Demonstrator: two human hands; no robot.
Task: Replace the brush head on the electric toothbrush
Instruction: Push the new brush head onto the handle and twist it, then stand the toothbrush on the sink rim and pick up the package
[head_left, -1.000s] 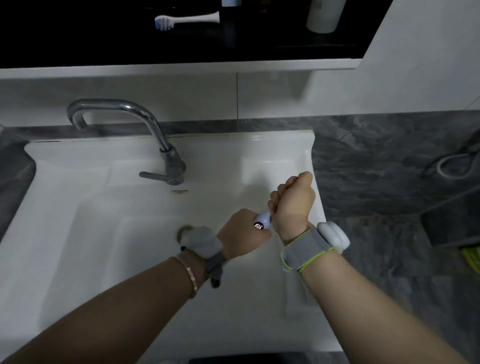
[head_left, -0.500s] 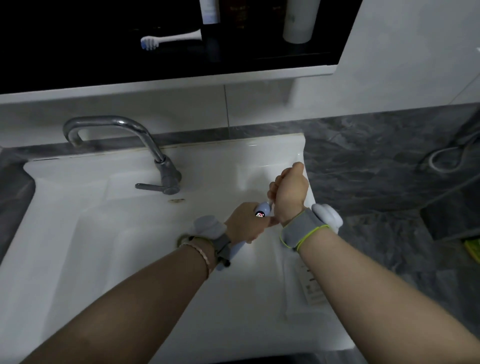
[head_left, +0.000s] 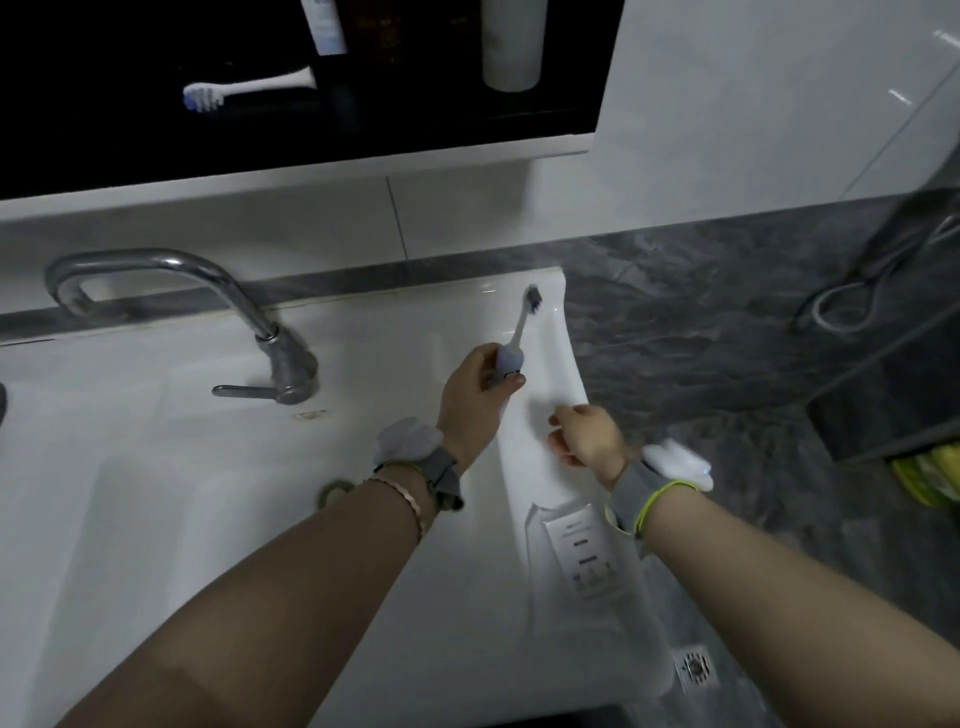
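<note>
**Toothbrush held over the sink's right rim**

A chrome tap (head_left: 218, 306) arches over the white sink (head_left: 130, 467) at left, and a spare brush head (head_left: 244, 89) lies on the dark shelf above. The left hand (head_left: 475, 402) is wrapped around the electric toothbrush (head_left: 511, 351), whose long axis runs up and slightly right, bristles pointing away toward the back rim. Nothing blocks it. The right hand (head_left: 589, 435) hangs just beside, fingers loosely curled, holding nothing.
</note>
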